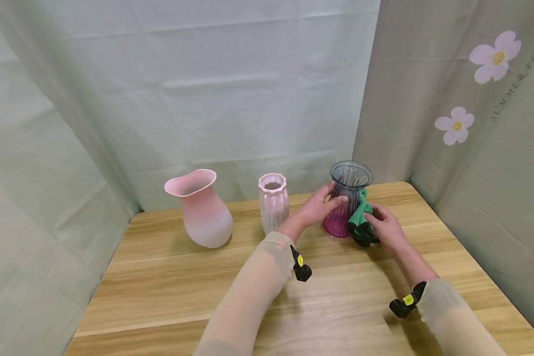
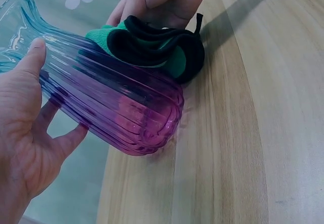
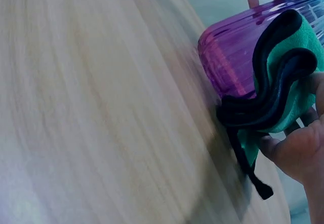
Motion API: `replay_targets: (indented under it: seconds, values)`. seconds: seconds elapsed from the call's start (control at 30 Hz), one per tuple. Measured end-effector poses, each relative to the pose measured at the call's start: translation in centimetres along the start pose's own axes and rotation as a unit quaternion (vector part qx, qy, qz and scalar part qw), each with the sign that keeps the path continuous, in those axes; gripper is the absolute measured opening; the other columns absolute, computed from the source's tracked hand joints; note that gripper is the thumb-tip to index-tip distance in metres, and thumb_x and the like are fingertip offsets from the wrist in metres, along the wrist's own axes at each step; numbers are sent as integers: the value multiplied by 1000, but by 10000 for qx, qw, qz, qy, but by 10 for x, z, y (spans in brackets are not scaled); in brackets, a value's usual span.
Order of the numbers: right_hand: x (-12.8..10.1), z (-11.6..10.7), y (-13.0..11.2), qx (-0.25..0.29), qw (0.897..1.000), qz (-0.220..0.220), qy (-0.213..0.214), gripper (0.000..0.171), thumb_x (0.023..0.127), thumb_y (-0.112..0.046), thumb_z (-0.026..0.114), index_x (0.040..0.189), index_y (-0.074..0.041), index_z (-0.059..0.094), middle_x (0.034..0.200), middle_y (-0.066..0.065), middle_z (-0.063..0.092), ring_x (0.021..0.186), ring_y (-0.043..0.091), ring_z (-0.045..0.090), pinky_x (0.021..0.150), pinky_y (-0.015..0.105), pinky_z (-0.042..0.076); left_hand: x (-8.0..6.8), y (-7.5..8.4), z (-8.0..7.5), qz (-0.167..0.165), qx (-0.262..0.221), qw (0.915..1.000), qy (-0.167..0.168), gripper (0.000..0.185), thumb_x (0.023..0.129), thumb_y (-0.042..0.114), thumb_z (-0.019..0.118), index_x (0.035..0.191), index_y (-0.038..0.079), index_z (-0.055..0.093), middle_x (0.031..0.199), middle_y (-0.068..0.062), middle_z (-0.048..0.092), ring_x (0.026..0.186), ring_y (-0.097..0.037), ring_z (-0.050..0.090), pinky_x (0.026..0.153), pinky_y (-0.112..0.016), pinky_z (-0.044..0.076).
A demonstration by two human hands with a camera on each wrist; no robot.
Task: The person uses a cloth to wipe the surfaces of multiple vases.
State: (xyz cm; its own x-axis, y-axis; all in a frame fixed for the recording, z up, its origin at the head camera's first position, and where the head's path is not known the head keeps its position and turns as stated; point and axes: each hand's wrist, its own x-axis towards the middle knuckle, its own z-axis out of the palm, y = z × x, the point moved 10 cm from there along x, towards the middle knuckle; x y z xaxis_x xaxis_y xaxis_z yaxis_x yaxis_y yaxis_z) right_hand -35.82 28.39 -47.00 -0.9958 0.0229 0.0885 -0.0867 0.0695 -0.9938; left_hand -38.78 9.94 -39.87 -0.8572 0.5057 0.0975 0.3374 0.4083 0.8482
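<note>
Two hands work at a ribbed glass vase on a wooden worktop.

The left hand [image 1: 318, 207] reaches forward, its grip curled round the neck of the glass vase [image 1: 344, 200], thumb on one side and fingers on the other. The vase, clear at the rim and purple at the base, stands upright at the far right of the worktop [image 1: 204, 291]. The right hand [image 1: 387, 227] clamps a folded green and black cloth [image 1: 360, 222] against the vase's side. Left of it stand a small pale pink ribbed vase [image 1: 273, 202] and a larger pink vase [image 1: 201, 207]; their insides are not visible.
</note>
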Motion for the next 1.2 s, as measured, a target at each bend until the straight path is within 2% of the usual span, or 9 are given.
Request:
replay_targets:
  seconds: [0.13,0.23,0.5,0.6,0.7,0.77,0.83,0.93,1.2]
  values:
    - [0,-1,-6,8,9998,98,147,13,104,-18,62,117,-20,64,104,-14,61,94,5,53,72,17,47,0,1,-1,64,18,10000,16,76,104,47,57,164,14,25,167,-9,25,151,-23,27,121,-40,26]
    - [0,-1,-17,193,9995,88,213,9,104,-16,61,111,-21,63,100,-13,60,89,5,52,65,19,45,1,1,-1,88,37,10000,14,75,104,47,57,163,13,25,167,-10,25,151,-22,27,121,-39,26]
    - [5,7,-59,1063,9943,-30,45,8,106,-15,59,109,-22,61,102,-10,59,94,5,54,70,22,49,0,-1,-1,1,46,10000,47,76,104,47,57,163,13,26,167,-9,26,151,-23,27,121,-39,27]
    - [6,9,-71,1837,9829,-49,-94,11,106,-13,56,106,-22,62,102,-8,59,95,6,54,74,25,48,0,0,-1,94,91,9999,55,73,104,45,58,163,13,28,166,-10,27,151,-23,28,121,-38,27]
    - [7,9,-81,2637,9644,-94,-161,14,106,-9,55,103,-20,63,100,-7,62,93,7,56,79,30,47,0,0,-2,80,153,9998,42,73,104,47,57,163,13,27,166,-9,26,151,-23,28,121,-39,26]
    - [7,8,-85,3017,9532,-120,-150,16,106,-6,54,101,-18,65,98,-6,64,91,8,59,82,33,46,0,-1,-1,33,163,9999,13,75,104,49,55,163,14,26,167,-9,24,151,-24,27,121,-40,26]
    - [7,6,-88,3201,9472,-156,-131,17,105,-5,55,100,-17,66,98,-5,65,91,9,60,83,35,46,0,-1,-1,-8,153,9999,9,76,104,51,55,164,15,25,167,-8,24,152,-24,26,122,-40,25]
    - [8,7,-89,3168,9482,-172,-139,17,105,-4,56,101,-17,67,98,-4,65,91,10,60,82,34,48,0,-2,0,-3,113,9999,7,77,104,51,54,164,15,23,167,-8,24,152,-24,26,121,-41,25]
    - [9,10,-82,2373,9712,-148,-136,16,104,-9,60,106,-23,67,109,-5,60,99,9,55,77,29,52,0,-3,-1,33,79,10000,9,75,104,49,55,164,13,25,167,-9,24,152,-25,26,121,-40,25]
